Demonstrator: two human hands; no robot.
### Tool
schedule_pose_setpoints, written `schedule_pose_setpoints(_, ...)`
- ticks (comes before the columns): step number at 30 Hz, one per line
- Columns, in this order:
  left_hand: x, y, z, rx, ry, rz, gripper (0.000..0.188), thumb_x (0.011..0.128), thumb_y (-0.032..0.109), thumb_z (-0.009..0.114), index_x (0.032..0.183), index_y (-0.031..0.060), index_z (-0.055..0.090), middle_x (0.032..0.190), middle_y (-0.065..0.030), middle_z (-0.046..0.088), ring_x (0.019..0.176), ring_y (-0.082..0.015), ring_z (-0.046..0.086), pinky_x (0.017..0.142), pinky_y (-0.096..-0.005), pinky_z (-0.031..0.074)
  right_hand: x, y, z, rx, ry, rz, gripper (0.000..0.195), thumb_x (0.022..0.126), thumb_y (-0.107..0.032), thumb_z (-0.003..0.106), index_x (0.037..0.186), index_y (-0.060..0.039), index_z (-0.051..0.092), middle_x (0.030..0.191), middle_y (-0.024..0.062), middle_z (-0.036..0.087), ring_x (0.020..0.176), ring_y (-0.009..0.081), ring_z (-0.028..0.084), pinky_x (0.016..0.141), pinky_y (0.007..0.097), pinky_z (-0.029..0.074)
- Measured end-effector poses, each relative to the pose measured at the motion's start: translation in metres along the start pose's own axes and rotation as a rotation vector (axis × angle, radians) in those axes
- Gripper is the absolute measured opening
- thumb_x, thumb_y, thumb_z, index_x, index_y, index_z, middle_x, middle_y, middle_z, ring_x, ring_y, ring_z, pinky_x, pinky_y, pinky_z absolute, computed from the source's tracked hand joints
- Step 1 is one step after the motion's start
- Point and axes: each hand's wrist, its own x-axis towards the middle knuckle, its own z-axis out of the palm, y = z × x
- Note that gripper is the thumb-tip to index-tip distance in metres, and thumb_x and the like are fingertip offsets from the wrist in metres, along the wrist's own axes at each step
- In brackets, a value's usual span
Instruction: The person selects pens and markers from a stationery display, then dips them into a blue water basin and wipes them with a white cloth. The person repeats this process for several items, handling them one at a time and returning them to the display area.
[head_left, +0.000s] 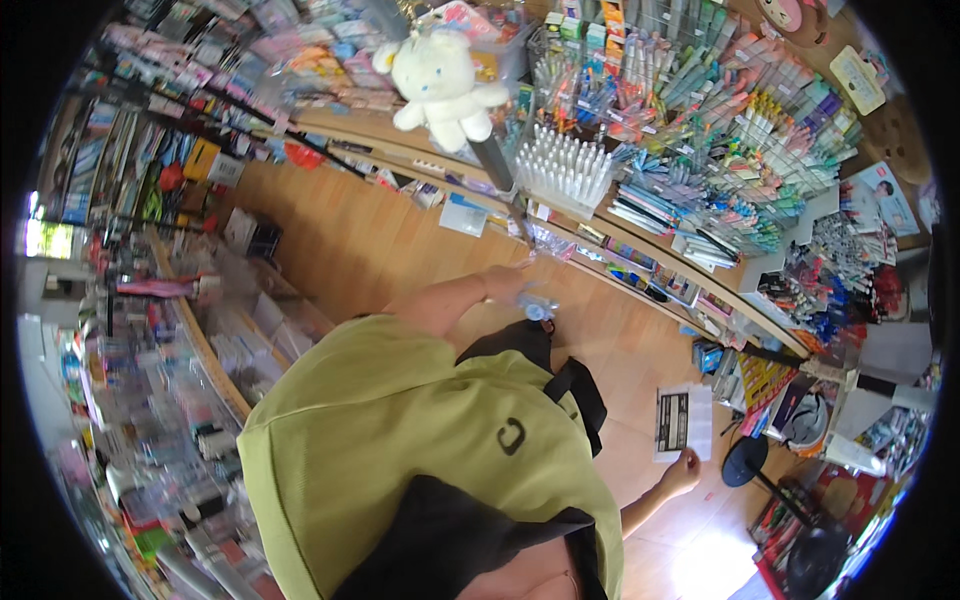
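My right hand (683, 472) grips the lower edge of a white paper sheet (682, 421) printed with a dark block of writing. The sheet is held out over the floor, on the right of the picture. My left hand (504, 283) reaches out in front of the lower shelf edge, blurred. Right beside its fingers is a clear plastic thing with a round blue part (535, 307); whether the hand holds it, I cannot tell. My yellow-green shirt (420, 420) with black trim fills the middle and hides part of my left arm.
A long wooden display shelf (675, 259) loaded with pens crosses the upper right. A white plush bear (442, 86) hangs at a dark post (491, 161). Stocked shelving (187, 345) stands on the left. A black stand (745, 459) rises near my right hand. Wooden floor (360, 217) lies between.
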Motion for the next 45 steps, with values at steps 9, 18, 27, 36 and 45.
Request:
schedule_pose_setpoints(9, 0.074, 0.188, -0.03, 0.124, -0.026, 0.075, 0.029, 0.07, 0.033, 0.065, 0.086, 0.0086, 0.067, 0.085, -0.015, 0.063, 0.081, -0.0298, 0.062, 0.068, -0.0417, 0.05, 0.014, 0.168, -0.065, 0.109, 0.095, 0.246, 0.017, 0.071, -0.016, 0.068, 0.079, -0.0003, 0.069, 0.07, 0.0114, 0.065, 0.062, 0.0212, 0.06, 0.058, 0.0337, 0.048)
schedule_pose_setpoints(18, 0.194, 0.389, 0.041, 0.222, -0.169, 0.128, 0.04, 0.072, 0.038, 0.065, 0.097, 0.0071, 0.064, 0.09, -0.0197, 0.064, 0.085, -0.0305, 0.062, 0.075, -0.0397, 0.049, 0.098, 0.337, -0.206, -0.065, 0.391, 0.537, 0.017, 0.071, -0.023, 0.064, 0.079, -0.0092, 0.07, 0.078, 0.0159, 0.065, 0.074, 0.0327, 0.063, 0.068, 0.0399, 0.049)
schedule_pose_setpoints(27, 0.322, 0.685, 0.076, 0.708, -0.202, 0.657, 0.033, 0.072, 0.038, 0.065, 0.087, 0.0087, 0.068, 0.087, -0.0193, 0.063, 0.088, -0.0335, 0.061, 0.083, -0.0433, 0.046, 0.071, 0.5, -0.283, 0.226, 0.917, 0.981, 0.017, 0.072, -0.02, 0.065, 0.08, -0.0054, 0.068, 0.072, 0.0137, 0.065, 0.067, 0.0276, 0.063, 0.062, 0.0352, 0.048)
schedule_pose_setpoints(36, 0.389, 1.01, 0.136, 0.697, -0.277, 0.955, 0.03, 0.071, 0.033, 0.065, 0.087, 0.0079, 0.068, 0.085, -0.019, 0.063, 0.087, -0.0331, 0.061, 0.08, -0.0428, 0.047, 0.113, 0.649, -0.359, 0.133, 0.878, 1.226, 0.021, 0.068, -0.025, 0.067, 0.079, -0.0063, 0.069, 0.074, 0.0145, 0.065, 0.071, 0.0301, 0.064, 0.066, 0.0373, 0.049)
schedule_pose_setpoints(45, 0.445, 1.304, 0.233, 0.839, -0.331, 1.202, 0.032, 0.073, 0.031, 0.066, 0.095, 0.0076, 0.067, 0.093, -0.0193, 0.062, 0.118, -0.0326, 0.044, 0.089, -0.0416, 0.044, 0.137, 0.768, -0.435, 0.2, 0.773, 1.567, 0.019, 0.067, -0.023, 0.067, 0.079, -0.0083, 0.07, 0.078, 0.0149, 0.065, 0.077, 0.031, 0.063, 0.07, 0.0387, 0.049)
